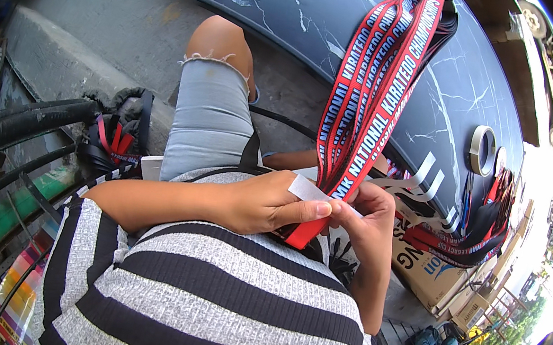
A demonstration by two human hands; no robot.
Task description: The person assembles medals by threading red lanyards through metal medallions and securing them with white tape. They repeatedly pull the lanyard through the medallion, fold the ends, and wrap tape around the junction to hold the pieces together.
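Note:
A bundle of red lanyard straps point(388, 96) with white-and-blue lettering and dark undersides runs from the table down into my hands. My left hand point(276, 204) is closed at the near end of the bundle, its thumb pressing a short whitish strip of tape point(308, 189) beside the straps. My right hand point(370, 216) closes on the straps from the other side, its thumb and fingertips meeting my left thumb. Below the thumbs, a plain red strap end point(305, 233) sticks out. The fingers underneath the bundle are partly hidden.
The dark marble-patterned table point(291, 7) carries a tape roll point(482, 151). Cut tape strips point(422, 176) stick out from its edge. More printed straps point(469, 250) hang beside a cardboard box point(428, 266) at right. Other red-and-black straps point(113, 140) lie at left, near a black chair frame point(25, 115).

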